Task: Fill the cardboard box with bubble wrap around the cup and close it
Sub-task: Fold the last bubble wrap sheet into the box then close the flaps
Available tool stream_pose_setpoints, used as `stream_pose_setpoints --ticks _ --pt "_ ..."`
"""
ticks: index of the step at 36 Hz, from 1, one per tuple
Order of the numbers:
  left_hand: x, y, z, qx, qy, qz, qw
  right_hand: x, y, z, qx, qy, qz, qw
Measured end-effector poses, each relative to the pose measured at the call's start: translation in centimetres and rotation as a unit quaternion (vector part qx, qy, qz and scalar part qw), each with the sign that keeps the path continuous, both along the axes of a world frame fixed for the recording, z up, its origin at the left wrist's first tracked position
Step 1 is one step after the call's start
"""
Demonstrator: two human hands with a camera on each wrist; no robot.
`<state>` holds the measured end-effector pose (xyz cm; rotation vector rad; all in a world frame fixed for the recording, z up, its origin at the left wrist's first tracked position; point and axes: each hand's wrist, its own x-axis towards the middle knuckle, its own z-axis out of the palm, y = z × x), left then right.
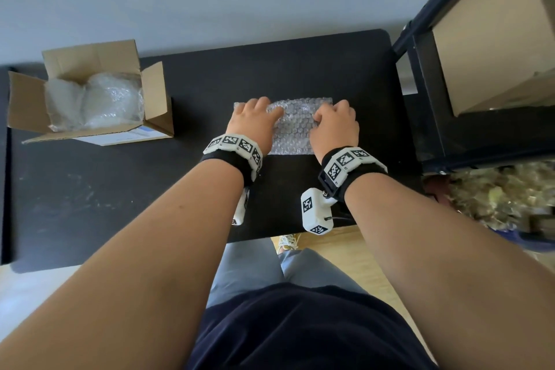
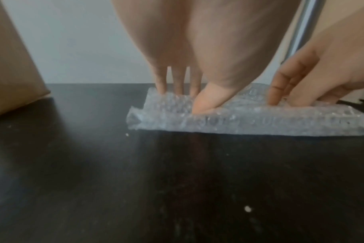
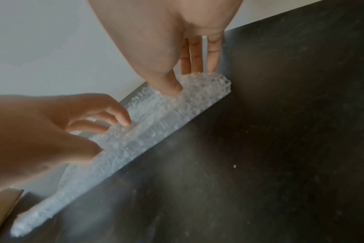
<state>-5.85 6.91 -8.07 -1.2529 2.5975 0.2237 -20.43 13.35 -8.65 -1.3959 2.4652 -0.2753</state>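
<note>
From the head view, a sheet of bubble wrap lies flat on the black table, in front of the person. The left hand and right hand both rest on it, fingers bent down onto the plastic, one at each side. The cardboard box stands open at the table's far left, well apart from the sheet, with more wrap bundled inside; the cup cannot be made out. In the left wrist view, the left thumb and fingers press straight down into the sheet, pinching its far edge. In the right wrist view, the right thumb and fingers pinch the far end likewise, while the other hand grips the near part.
</note>
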Motion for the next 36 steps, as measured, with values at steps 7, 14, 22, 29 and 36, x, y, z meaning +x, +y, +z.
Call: stream_pose_setpoints --ticks 7,14,22,29,36 --pt "0.5 0.4 0.3 -0.001 0.001 0.064 0.998 -0.4 -0.2 1.2 -0.089 -0.003 0.029 0.996" --pt "1.1 1.1 0.7 0.074 0.02 0.175 0.982 1.0 -0.1 1.7 -0.133 0.065 0.093 0.985" --pt "1.9 1.6 1.3 0.09 0.027 0.185 0.978 1.0 0.8 0.8 -0.004 -0.053 0.17 0.984" --pt "2.6 2.0 1.2 0.025 0.047 0.133 0.99 0.9 0.8 -0.2 -0.012 -0.044 0.178 0.983" --pt "3.0 2.1 0.9 0.051 0.076 0.097 0.991 0.9 0.0 -0.3 -0.041 -0.063 0.144 0.987"
